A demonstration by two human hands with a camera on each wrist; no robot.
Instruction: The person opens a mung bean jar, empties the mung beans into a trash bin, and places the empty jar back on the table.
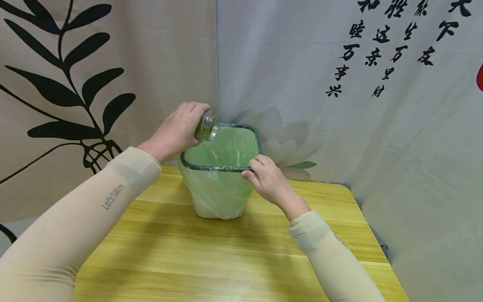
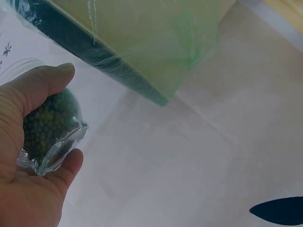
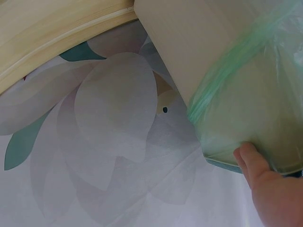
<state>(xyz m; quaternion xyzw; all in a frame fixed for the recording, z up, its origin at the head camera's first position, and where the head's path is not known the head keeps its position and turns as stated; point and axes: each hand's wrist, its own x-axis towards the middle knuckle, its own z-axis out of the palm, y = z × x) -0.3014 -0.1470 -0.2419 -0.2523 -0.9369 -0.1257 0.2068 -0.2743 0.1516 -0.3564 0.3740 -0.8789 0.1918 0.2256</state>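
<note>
A clear jar point(image 1: 206, 126) is gripped in my left hand point(image 1: 177, 128), tilted with its mouth toward the bin. The left wrist view shows small round green beans point(image 2: 49, 124) inside the jar, with thumb and fingers curled round the glass. A pale trash bin point(image 1: 216, 205) with a dark rim stands upright on the table, lined with a thin green plastic bag point(image 1: 220, 184) folded over the outside. My right hand point(image 1: 269, 180) pinches the bin's near right rim, bag included. Whether beans are falling or lie inside the bin cannot be seen.
The bin stands near the far edge of a yellow wood-grain table point(image 1: 211, 260). Close behind hangs a pale cloth backdrop point(image 1: 279, 63) with dark lettering and a lotus print. At the left, another cloth bears a black leaf print point(image 1: 60, 88).
</note>
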